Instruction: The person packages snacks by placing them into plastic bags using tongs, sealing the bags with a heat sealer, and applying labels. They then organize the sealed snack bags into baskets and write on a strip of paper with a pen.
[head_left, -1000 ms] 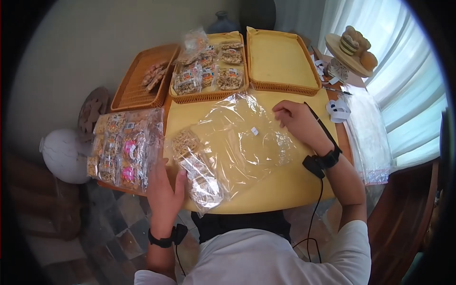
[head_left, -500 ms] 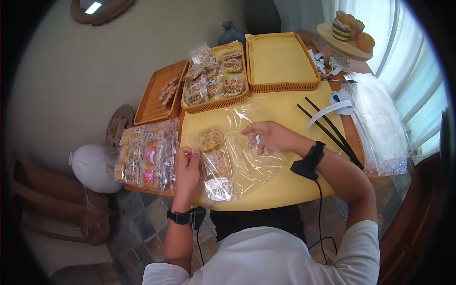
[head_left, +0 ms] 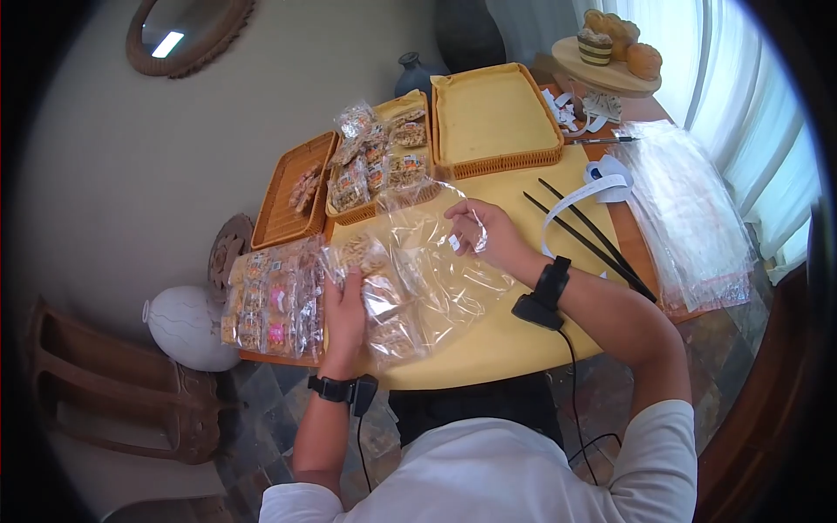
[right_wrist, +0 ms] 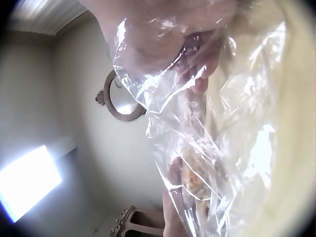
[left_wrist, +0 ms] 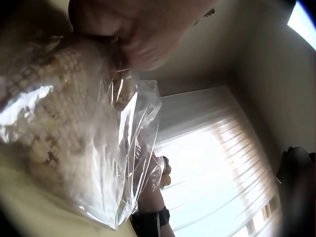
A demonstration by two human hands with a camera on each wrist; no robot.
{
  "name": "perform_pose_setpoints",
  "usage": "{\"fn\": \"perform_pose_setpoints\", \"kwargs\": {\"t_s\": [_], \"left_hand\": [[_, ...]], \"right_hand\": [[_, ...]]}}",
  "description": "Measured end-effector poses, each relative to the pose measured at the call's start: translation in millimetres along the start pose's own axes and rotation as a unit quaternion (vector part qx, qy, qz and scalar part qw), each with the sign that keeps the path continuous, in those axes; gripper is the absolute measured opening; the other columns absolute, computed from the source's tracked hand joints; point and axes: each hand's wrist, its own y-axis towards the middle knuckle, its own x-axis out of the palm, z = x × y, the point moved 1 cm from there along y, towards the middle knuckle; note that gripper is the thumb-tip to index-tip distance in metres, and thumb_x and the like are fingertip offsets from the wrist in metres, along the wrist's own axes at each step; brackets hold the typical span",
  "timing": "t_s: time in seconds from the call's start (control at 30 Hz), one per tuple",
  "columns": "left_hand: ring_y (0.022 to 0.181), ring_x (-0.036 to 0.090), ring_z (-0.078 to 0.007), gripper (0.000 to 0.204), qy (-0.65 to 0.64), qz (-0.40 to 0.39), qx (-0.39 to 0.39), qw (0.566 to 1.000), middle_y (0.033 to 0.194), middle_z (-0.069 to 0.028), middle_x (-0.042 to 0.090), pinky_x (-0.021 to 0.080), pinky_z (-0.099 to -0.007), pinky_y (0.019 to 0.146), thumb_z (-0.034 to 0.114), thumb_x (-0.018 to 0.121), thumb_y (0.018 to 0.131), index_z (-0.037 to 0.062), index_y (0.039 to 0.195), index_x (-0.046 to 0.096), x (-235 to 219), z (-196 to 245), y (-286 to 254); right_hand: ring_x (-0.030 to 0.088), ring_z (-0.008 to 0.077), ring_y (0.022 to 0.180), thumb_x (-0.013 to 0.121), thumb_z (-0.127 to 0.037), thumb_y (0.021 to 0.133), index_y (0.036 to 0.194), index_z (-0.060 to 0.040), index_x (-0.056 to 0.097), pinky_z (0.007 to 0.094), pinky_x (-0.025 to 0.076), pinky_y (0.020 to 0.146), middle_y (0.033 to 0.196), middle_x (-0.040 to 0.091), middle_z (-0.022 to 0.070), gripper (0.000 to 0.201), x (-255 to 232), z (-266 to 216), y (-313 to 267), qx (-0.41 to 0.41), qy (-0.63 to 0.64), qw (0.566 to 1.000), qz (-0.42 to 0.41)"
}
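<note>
My left hand grips the left edge of a row of wrapped snack packs, thumb on top. The near pack shows large through shiny film in the left wrist view. A large clear plastic bag spreads to the right of the packs; whether it encloses them I cannot tell. My right hand is at the bag's right side with fingers curled, pinching film beside a small white label. Film covers part of that hand in the right wrist view.
Filled packs lie at the table's left. Behind stand a basket with nuts, one with packs and a lined basket. Black strips, a label roll and flat bags lie right.
My left hand has moved onto the packs and taken hold of their left edge, lifting it slightly. My right hand has moved from the bag's far right inward and drawn up film.
</note>
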Motion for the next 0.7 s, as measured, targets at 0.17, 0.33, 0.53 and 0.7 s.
{"fn": "perform_pose_setpoints", "kwargs": {"t_s": [0.17, 0.33, 0.53, 0.7], "left_hand": [[0.108, 0.069, -0.0174, 0.039, -0.064, 0.056, -0.036, 0.996, 0.125, -0.0088, 0.07, 0.057, -0.0319, 0.092, 0.023, 0.063, 0.111, -0.002, 0.14, 0.058, -33.0, 41.8, 39.0], [0.099, 0.072, -0.0181, 0.031, -0.057, 0.068, 0.024, 0.996, 0.116, -0.0069, 0.073, 0.06, -0.0348, 0.087, 0.027, 0.064, 0.11, 0.0019, 0.128, 0.067, -30.2, 91.1, 95.7], [0.09, 0.072, -0.0162, 0.027, -0.027, -0.072, 0.085, 0.993, 0.106, -0.0066, 0.075, 0.059, -0.0333, 0.08, 0.027, 0.063, 0.11, 0.0019, 0.117, 0.07, 41.3, 155.3, 186.9], [0.085, 0.071, -0.0162, 0.03, 0.094, -0.142, 0.095, 0.981, 0.096, -0.0086, 0.069, 0.06, -0.0335, 0.073, 0.027, 0.065, 0.109, -0.0007, 0.118, 0.062, 120.6, 152.8, 282.8]], "right_hand": [[0.068, 0.0144, 0.065, 0.055, -0.014, 0.109, 0.122, -0.0004, 0.065, 0.0289, 0.05, 0.055, 0.087, 0.072, 0.0083, 0.021, -6.9, 0.4, 7.4, 0.012, 0.07, 0.991, 0.114], [0.069, 0.0146, 0.065, 0.055, -0.015, 0.11, 0.118, 0.0, 0.065, 0.0286, 0.05, 0.054, 0.088, 0.072, 0.0086, 0.02, -5.6, -7.0, 4.5, 0.012, 0.086, 0.986, 0.143], [0.068, 0.0133, 0.068, 0.054, -0.015, 0.109, 0.118, -0.0001, 0.065, 0.0283, 0.052, 0.058, 0.087, 0.071, 0.0068, 0.02, -2.1, -3.5, 0.6, -0.001, 0.04, 0.994, 0.102], [0.067, 0.0111, 0.069, 0.054, -0.014, 0.11, 0.12, -0.002, 0.064, 0.0268, 0.05, 0.058, 0.087, 0.069, 0.0047, 0.019, -2.6, -8.3, -2.4, 0.015, 0.034, 0.995, 0.088]]}}
